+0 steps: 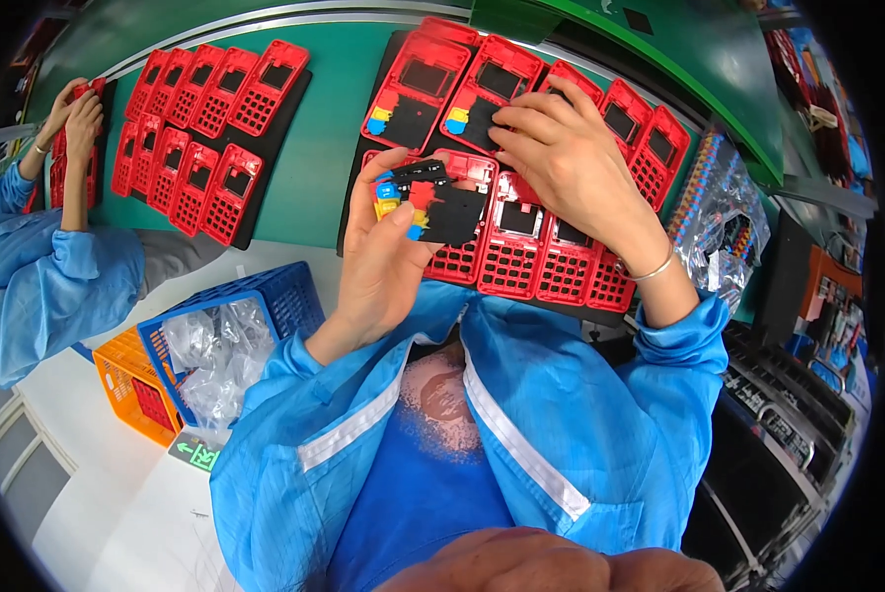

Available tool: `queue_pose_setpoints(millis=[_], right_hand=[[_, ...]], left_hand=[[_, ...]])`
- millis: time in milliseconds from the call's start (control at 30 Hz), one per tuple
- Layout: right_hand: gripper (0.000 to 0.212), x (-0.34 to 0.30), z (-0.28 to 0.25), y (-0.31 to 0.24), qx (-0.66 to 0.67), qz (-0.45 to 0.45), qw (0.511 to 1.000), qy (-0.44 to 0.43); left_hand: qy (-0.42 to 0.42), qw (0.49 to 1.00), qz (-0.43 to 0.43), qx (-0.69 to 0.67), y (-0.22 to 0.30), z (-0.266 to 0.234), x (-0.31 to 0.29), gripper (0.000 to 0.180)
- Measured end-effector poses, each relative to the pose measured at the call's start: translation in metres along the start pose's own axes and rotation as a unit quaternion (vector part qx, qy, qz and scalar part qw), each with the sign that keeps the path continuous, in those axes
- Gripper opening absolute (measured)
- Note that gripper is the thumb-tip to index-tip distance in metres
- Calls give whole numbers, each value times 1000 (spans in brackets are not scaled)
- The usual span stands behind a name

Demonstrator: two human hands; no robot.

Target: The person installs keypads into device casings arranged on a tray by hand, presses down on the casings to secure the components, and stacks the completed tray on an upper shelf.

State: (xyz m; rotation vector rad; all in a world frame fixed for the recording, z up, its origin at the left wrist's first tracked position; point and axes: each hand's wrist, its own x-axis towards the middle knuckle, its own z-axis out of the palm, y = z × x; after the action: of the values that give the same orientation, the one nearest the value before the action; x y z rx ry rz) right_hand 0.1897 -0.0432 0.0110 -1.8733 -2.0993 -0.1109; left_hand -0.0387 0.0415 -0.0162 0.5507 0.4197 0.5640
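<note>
Person's L hand (368, 261) was up nr the lower L of the housings, thumb on one side, fingers bent round the other, closed on a small stack of keypads (454, 217): black, w/ red, yellow & blue keys at the L end. The stack was held in the air, partly hiding the lower row.

R hand (576, 163) was over the upper row, palm down, fingers bent, tips at the R edge of the 2nd red housing from L (497, 69). Thumb hidden, so couldn't tell how far open the fingers were or if they had hold of anything.

Upper row: the 2 L-most big housings each had a black pad w/ coloured keys in the lower part, dark window above. Lower-row housings (511, 237) showed grids of openings. All sat on a black tray (600, 317) on the green worktop (314, 187). Clear bags (724, 222) w/ multicoloured bits lay R of the tray.

Further L on same worktop, 2 rows of red housings (227, 192) on another dark tray; beyond, a co-worker's hands (82, 118) at a red piece. Below the worktop, L side: blue crate (299, 296) w/ clear plastic bags, next to orange crate (116, 370).
</note>
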Motion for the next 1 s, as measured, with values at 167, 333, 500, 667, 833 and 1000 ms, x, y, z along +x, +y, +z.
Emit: queue_pose_setpoints(millis=[167,333,500,667,833,1000], right_hand=[[30,-6,-21,-38,376,128,918,15],[24,-28,-23,-41,264,165,946,92],[19,-68,-37,2,27,278,946,166],[19,-73,-33,9,81,294,940,155],[17,-80,-18,28,-51,254,960,108],[20,-75,-22,22,-110,233,960,109]], left_hand=[[8,999,3,35,-9,7,-1,54],[-2,999,-11,34,-20,10,-2,54],[-17,1000,2,8,-18,10,-2,49],[-30,999,-28,6,-23,10,0,50],[-36,999,-35,4,-25,14,-3,51],[-26,999,-33,16,-27,11,-3,51]])
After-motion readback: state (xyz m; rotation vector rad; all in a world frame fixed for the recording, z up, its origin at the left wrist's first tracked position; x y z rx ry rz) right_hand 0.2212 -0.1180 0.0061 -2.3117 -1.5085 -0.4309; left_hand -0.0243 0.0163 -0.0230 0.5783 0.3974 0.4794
